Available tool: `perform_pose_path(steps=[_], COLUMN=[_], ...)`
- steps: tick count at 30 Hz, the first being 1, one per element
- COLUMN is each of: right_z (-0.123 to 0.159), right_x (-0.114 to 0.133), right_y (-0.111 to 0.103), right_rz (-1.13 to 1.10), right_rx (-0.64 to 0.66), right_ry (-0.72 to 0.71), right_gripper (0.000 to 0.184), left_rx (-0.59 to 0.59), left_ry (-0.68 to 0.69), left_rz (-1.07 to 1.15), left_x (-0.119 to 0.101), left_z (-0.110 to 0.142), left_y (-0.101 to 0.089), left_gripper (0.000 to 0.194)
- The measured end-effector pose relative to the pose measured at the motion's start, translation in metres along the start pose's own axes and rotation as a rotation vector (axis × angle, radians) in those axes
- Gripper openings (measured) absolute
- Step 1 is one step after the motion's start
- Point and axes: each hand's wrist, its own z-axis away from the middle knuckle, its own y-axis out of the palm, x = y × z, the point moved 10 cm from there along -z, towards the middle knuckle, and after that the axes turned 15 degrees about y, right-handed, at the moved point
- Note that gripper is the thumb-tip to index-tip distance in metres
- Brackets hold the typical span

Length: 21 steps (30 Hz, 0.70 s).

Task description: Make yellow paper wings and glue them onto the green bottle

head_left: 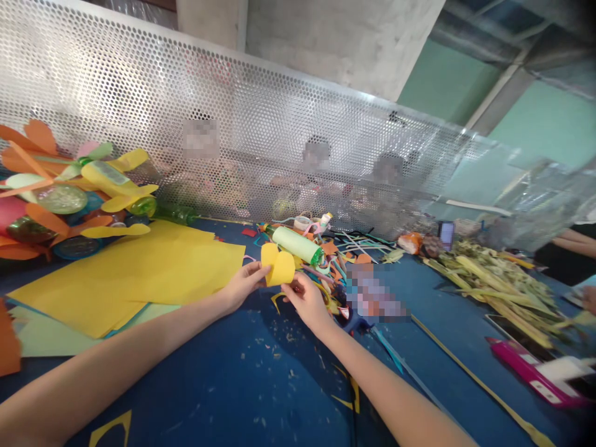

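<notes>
A small yellow paper cut-out (278, 267) with rounded lobes is held up above the blue table. My left hand (245, 284) pinches its left edge between thumb and fingers. At its lower right edge, my right hand (308, 303) grips the same piece. Just behind it lies a green plastic bottle (298, 244) wrapped in pale green paper. Large yellow paper sheets (181, 261) are spread to the left of my left hand, over pale green sheets (51, 329). Thin yellow offcuts (357, 394) are scattered on the table near my right forearm.
Bottles with paper petals (116, 177) are piled at the left. Mixed scraps and strips (367, 239) lie beyond my right hand. Corn husks (493, 279), a thin stick (470, 369) and a magenta power strip (531, 372) are at the right. A perforated metal screen (265, 118) runs behind.
</notes>
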Motion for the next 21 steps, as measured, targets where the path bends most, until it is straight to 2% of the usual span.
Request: perform_pose_path(steps=[4, 9, 12, 16, 21], right_z=[0.0, 0.002, 0.002, 0.003, 0.004], right_x=[0.001, 0.008, 0.007, 0.005, 0.005], right_y=[-0.005, -0.012, -0.015, -0.011, -0.002], right_rz=[0.012, 0.133, 0.177, 0.136, 0.096], right_rx=[-0.022, -0.083, -0.13, -0.112, -0.036], right_ry=[-0.045, -0.13, -0.087, 0.003, -0.008], right_gripper=[0.016, 0.014, 0.025, 0.017, 0.017], left_rx=[-0.047, -0.126, -0.123, -0.105, -0.092], left_ry=[-0.02, -0.031, -0.01, 0.0, -0.003], left_rz=[0.075, 0.156, 0.15, 0.119, 0.06], left_x=[0.0, -0.001, -0.004, -0.007, -0.007], left_z=[0.001, 0.003, 0.004, 0.004, 0.004], left_y=[-0.002, -0.007, -0.006, -0.004, -0.003], left_gripper=[0.029, 0.03, 0.032, 0.034, 0.033])
